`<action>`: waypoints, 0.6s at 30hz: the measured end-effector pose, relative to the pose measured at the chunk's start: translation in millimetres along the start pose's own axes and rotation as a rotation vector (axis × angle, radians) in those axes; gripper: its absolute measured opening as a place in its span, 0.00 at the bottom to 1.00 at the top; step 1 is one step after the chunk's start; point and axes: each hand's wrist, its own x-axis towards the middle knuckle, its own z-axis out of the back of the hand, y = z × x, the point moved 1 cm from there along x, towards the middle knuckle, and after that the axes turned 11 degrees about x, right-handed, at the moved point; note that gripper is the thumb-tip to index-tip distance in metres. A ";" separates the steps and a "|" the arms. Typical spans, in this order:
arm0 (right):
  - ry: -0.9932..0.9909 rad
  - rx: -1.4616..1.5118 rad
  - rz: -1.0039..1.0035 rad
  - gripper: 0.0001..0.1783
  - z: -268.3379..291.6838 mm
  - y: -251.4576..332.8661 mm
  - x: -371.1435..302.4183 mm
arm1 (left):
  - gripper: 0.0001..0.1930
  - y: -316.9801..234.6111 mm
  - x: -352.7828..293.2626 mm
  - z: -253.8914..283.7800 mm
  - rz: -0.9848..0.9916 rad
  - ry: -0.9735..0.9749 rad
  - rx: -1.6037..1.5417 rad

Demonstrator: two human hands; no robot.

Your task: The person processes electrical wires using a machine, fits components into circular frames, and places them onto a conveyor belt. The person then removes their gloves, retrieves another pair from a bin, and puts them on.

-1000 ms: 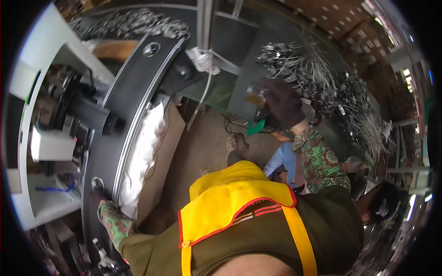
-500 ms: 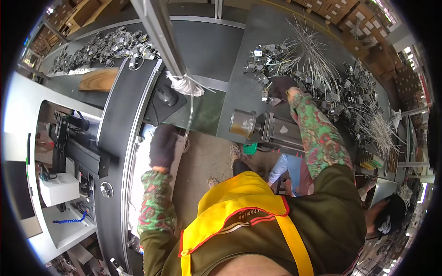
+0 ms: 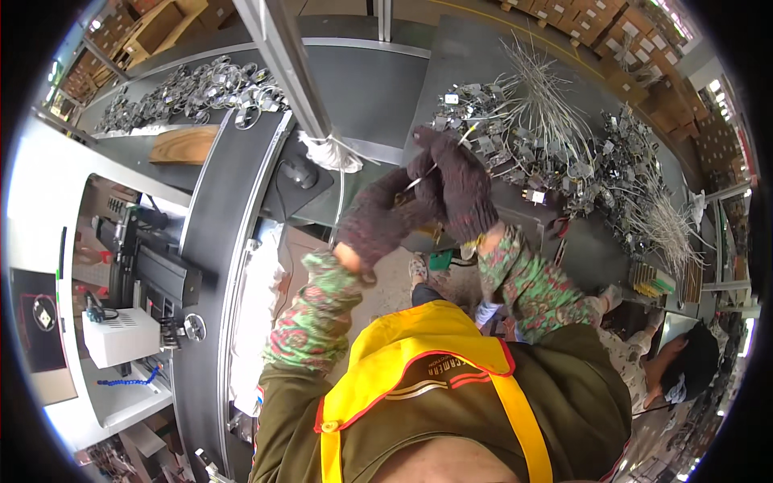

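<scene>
My hands, both in dark knitted gloves, are together in front of me at the near edge of the dark bench. My right hand point(image 3: 463, 189) is closed around a thin white cable point(image 3: 436, 167), whose yellowish end sticks out above the fingers. Its lower part runs to the fingers of my left hand point(image 3: 382, 216), which are closed on it and a little blurred. Beyond my right hand lies a heap of small metal-cased connectors with cables point(image 3: 555, 173). The hands cover most of the machine with the clear cylinder.
A bundle of loose white wires point(image 3: 539, 92) fans out on the bench. On the left runs a dark conveyor point(image 3: 213, 233) beside a white machine point(image 3: 121, 338). A metal post point(image 3: 286, 72) rises ahead, near a black mouse point(image 3: 298, 171). Another person point(image 3: 684, 362) sits at the right.
My right hand has come back from the connector heap toward me. My left hand has moved right and up from beside the conveyor to meet it, and a white cable now shows between them.
</scene>
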 end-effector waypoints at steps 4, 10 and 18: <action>0.189 0.408 -0.383 0.25 -34.0 34.1 -66.5 | 0.22 40.0 -69.4 24.3 0.156 0.261 -0.374; 0.390 0.413 -0.619 0.16 -47.1 -25.5 -152.0 | 0.19 146.3 -176.1 -14.8 0.226 -0.032 0.507; 0.039 -0.026 -0.415 0.14 -30.1 -68.9 -141.4 | 0.19 353.3 -293.5 28.2 0.810 -0.019 0.761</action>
